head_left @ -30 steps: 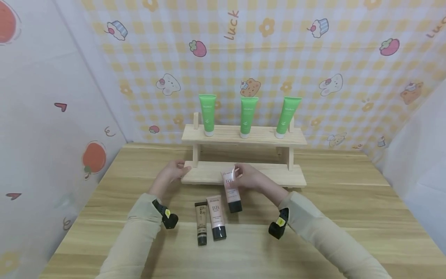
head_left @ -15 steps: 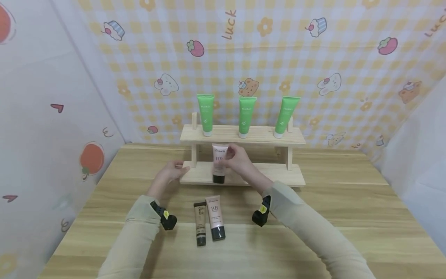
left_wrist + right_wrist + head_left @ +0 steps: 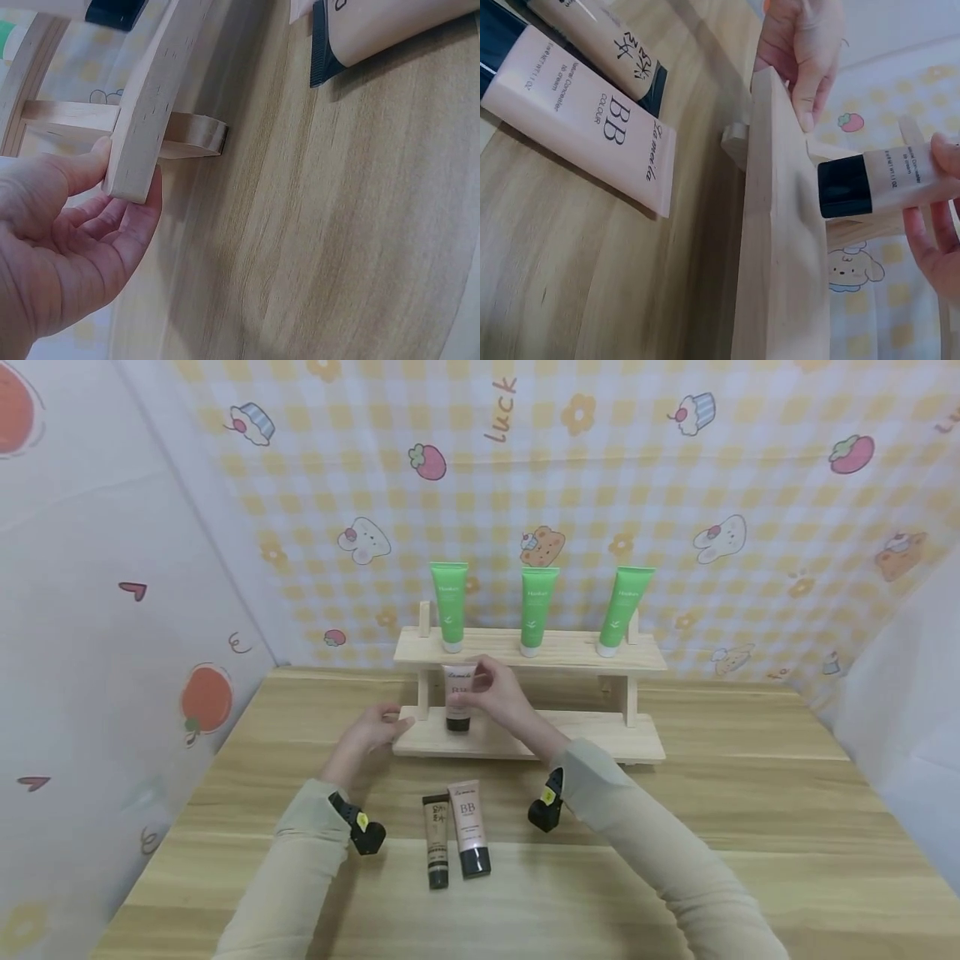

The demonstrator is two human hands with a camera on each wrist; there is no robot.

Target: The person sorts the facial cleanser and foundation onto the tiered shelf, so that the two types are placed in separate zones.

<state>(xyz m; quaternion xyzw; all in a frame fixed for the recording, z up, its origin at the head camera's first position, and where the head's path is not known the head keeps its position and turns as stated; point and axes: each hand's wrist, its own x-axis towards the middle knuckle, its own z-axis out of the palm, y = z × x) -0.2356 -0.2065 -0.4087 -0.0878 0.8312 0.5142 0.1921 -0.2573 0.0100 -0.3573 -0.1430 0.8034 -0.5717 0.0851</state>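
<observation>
My right hand point(image 3: 504, 697) pinches a pale pink BB cream tube point(image 3: 458, 683) between thumb and fingers. The tube is upright with its black cap down, at the left part of the lower board point(image 3: 555, 737) of a two-tier wooden display rack. In the right wrist view the black cap point(image 3: 845, 186) is right at the board's surface. My left hand point(image 3: 370, 731) grips the left end of that board, thumb on top and fingers beneath, as the left wrist view shows of the hand point(image 3: 82, 232). A second BB cream tube point(image 3: 468, 822) and a slimmer tan tube point(image 3: 436, 837) lie on the table in front.
On the rack's upper board point(image 3: 487, 647) stand three green tubes, a left one point(image 3: 451, 606), a middle one point(image 3: 537, 610) and a right one point(image 3: 626, 608) that leans. A patterned cloth point(image 3: 735, 485) hangs behind the wooden table point(image 3: 750, 827).
My right hand has lifted the pink BB cream tube from in front of the rack, turned it upright and moved it left and back over the lower board. My left hand has stayed put.
</observation>
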